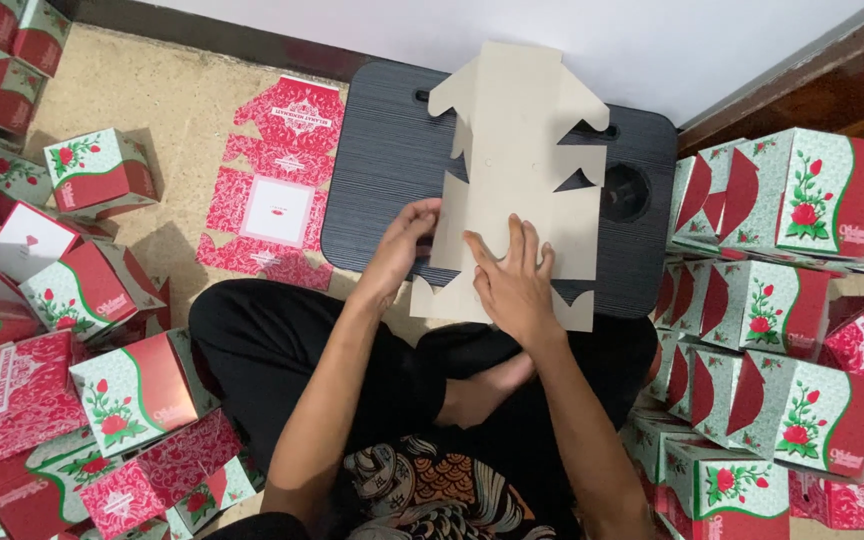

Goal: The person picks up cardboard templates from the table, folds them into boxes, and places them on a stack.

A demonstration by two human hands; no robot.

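flat cardboard cutout [517,170] lying on dark lap tray [382,160], long axis running away from body; right hand [512,285] pressed flat on near end, left hand [400,250] pinching left edge.

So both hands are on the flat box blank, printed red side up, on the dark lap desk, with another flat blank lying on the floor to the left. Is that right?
Not quite. The box blank under the left hand and right hand lies plain beige side up, not printed red side up, as the head view shows. The rest holds: it lies on the dark lap desk, and another flat blank, red, lies on the floor to the left.
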